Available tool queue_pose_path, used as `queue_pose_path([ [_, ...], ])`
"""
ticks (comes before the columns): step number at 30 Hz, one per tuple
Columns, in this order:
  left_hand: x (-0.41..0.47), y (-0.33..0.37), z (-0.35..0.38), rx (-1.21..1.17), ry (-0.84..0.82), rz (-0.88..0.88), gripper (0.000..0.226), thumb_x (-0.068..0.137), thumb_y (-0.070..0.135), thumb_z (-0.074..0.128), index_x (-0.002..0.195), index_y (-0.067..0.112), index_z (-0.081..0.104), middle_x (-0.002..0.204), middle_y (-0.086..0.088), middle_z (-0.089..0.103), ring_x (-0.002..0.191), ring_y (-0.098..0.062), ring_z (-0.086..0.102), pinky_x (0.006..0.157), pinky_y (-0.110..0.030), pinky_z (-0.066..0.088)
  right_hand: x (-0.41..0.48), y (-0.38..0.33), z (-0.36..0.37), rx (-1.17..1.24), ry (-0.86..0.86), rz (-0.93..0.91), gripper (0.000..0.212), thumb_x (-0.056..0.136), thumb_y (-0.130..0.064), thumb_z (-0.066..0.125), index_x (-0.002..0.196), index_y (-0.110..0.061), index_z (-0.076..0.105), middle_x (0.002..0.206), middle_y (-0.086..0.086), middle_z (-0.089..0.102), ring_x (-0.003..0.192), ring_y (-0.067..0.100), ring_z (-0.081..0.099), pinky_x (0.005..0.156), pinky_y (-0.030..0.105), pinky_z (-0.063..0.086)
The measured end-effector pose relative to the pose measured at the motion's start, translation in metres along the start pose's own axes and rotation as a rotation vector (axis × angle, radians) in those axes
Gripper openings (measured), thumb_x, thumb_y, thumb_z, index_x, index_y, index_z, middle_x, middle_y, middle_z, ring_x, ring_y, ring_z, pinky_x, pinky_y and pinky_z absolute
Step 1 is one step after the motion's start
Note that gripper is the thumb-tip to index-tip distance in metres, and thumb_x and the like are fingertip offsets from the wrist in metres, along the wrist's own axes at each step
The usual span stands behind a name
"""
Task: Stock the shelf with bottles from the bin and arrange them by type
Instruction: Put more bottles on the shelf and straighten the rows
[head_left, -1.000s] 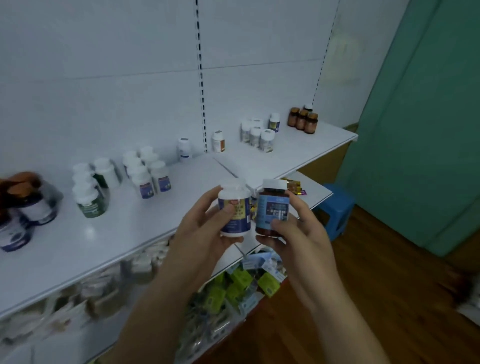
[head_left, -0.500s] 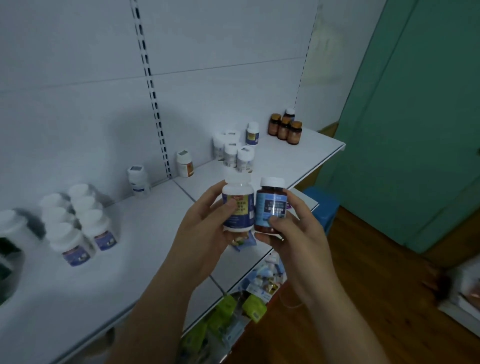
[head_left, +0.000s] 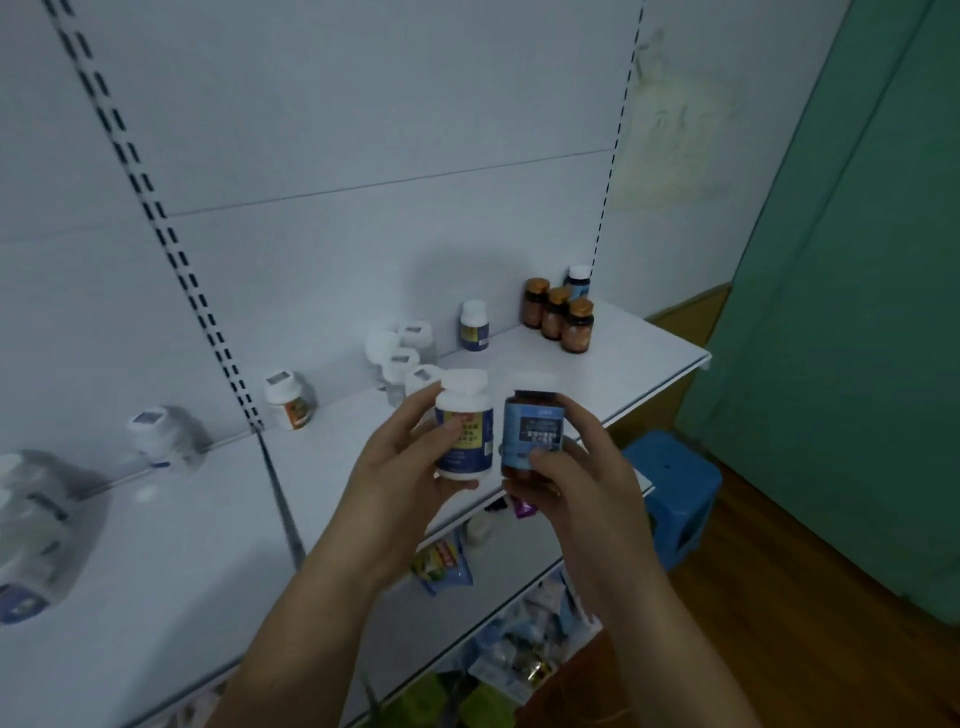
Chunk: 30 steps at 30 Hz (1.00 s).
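Plainly the stocking is well under way but not finished. The shelf (head_left: 639, 358) already carries sorted groups, while two bottles are held in the air above its front edge, neither set down yet. The left hand (head_left: 400, 467) is closed round a blue-yellow bottle (head_left: 464, 431) with a white cap. The right hand (head_left: 582, 483) grips an amber bottle (head_left: 535, 436) with a blue label. They are held side by side, labels toward the camera — a comparing of types, I judge, before each goes to its kind. The bin is out of view, so what remains in it cannot be told.

Counted along the shelf, right to left:
- Three orange-capped bottles (head_left: 558, 319) are packed together.
- One dark bottle (head_left: 578, 275) with a white cap stands just behind them, and by my judgement it is the amber bottle's match.
- One lone bottle (head_left: 474, 327) has a blue and yellow label like the one in the left hand.
- A cluster (head_left: 400, 358) of four white bottles is partly hidden by the left hand's fingertips.
- One orange-label bottle (head_left: 288, 400) stands alone.
- One plain bottle (head_left: 153, 436) stands beyond the upright.

At the far left edge stand more bottles, a blurred group (head_left: 31, 530) — too smeared to count, perhaps three or four.

So two bottles in the hands and at least eleven on the shelf.
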<state>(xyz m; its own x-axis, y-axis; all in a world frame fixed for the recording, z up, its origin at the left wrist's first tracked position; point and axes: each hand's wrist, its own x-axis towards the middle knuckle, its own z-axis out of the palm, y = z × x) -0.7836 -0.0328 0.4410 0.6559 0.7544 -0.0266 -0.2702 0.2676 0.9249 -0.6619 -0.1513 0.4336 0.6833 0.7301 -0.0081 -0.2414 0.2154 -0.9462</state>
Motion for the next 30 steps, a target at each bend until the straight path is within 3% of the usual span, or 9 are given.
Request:
queue_pose_path([
  [5,0.041,-0.020,0.054,0.035,0.054,0.027,0.042,0.096,0.017,0.063,0.138,0.022,0.063,0.127,-0.008,0.075,0.108,-0.025,0.074,0.079,-0.038,0.059,0.049,-0.016,-0.052,0.000,-0.031,0.014,0.048,0.097,0.008,0.058,0.128,-0.029,0.064,0.105,0.003,0.079,0.100,0.024,0.076,0.083,0.036,0.063],
  [9,0.070,-0.039,0.077,0.112,0.093,0.041,0.037,0.103,0.013,0.060,0.138,0.024,0.062,0.122,-0.005,0.077,0.111,-0.027,0.074,0.093,-0.048,0.059,0.088,-0.014,-0.077,-0.006,-0.017,0.042,0.051,0.097,0.008,0.057,0.135,-0.025,0.062,0.110,0.006,0.078,0.103,0.025,0.075,0.087,0.039,0.062],
  [11,0.089,-0.045,0.080,0.177,0.092,0.069,0.036,0.102,0.015,0.061,0.137,0.026,0.062,0.121,-0.003,0.077,0.111,-0.024,0.074,0.091,-0.045,0.061,0.108,-0.013,-0.084,-0.019,-0.021,0.043,0.051,0.096,0.009,0.058,0.134,-0.025,0.062,0.110,0.006,0.078,0.105,0.025,0.075,0.088,0.038,0.062],
  [16,0.148,-0.070,0.068,0.426,0.196,0.187,0.037,0.102,0.026,0.067,0.138,0.030,0.059,0.124,0.007,0.076,0.117,-0.013,0.071,0.101,-0.044,0.058,0.157,-0.006,-0.088,-0.152,-0.027,0.004,0.049,0.097,0.003,0.061,0.131,-0.031,0.062,0.104,-0.004,0.080,0.096,0.014,0.076,0.080,0.025,0.060],
  [18,0.171,-0.077,0.063,0.538,0.212,0.233,0.037,0.101,0.028,0.068,0.137,0.032,0.059,0.123,0.013,0.073,0.113,-0.003,0.069,0.098,-0.035,0.058,0.176,-0.004,-0.086,-0.218,-0.036,-0.009,0.048,0.097,0.002,0.062,0.128,-0.035,0.060,0.100,-0.010,0.079,0.091,0.007,0.075,0.073,0.019,0.056],
  [21,0.197,-0.082,0.060,0.650,0.207,0.265,0.037,0.102,0.025,0.068,0.135,0.034,0.056,0.124,0.020,0.067,0.109,0.010,0.063,0.089,-0.011,0.051,0.204,-0.004,-0.083,-0.245,-0.056,-0.006,0.049,0.097,0.005,0.061,0.125,-0.036,0.060,0.101,-0.005,0.079,0.089,0.004,0.074,0.070,0.015,0.055],
  [23,0.211,-0.087,0.056,0.680,0.202,0.252,0.037,0.103,0.024,0.067,0.133,0.039,0.053,0.127,0.024,0.063,0.111,0.014,0.059,0.087,-0.006,0.048,0.222,-0.001,-0.082,-0.252,-0.056,-0.009,0.051,0.097,0.008,0.060,0.125,-0.034,0.060,0.108,-0.002,0.077,0.093,0.007,0.075,0.073,0.017,0.057],
  [27,0.233,-0.096,0.046,0.720,0.254,0.240,0.041,0.102,0.020,0.067,0.134,0.038,0.049,0.132,0.013,0.058,0.116,0.007,0.056,0.102,-0.025,0.050,0.249,0.013,-0.082,-0.298,-0.070,-0.024,0.054,0.095,0.006,0.064,0.138,-0.027,0.058,0.109,-0.011,0.076,0.107,0.013,0.073,0.089,0.034,0.062],
  [30,0.246,-0.102,0.037,0.778,0.315,0.249,0.045,0.100,0.019,0.069,0.138,0.034,0.049,0.133,0.008,0.056,0.117,-0.003,0.058,0.106,-0.035,0.051,0.264,0.023,-0.081,-0.318,-0.111,0.000,0.054,0.095,0.004,0.065,0.138,-0.026,0.059,0.110,-0.013,0.076,0.107,0.014,0.073,0.093,0.041,0.061],
])
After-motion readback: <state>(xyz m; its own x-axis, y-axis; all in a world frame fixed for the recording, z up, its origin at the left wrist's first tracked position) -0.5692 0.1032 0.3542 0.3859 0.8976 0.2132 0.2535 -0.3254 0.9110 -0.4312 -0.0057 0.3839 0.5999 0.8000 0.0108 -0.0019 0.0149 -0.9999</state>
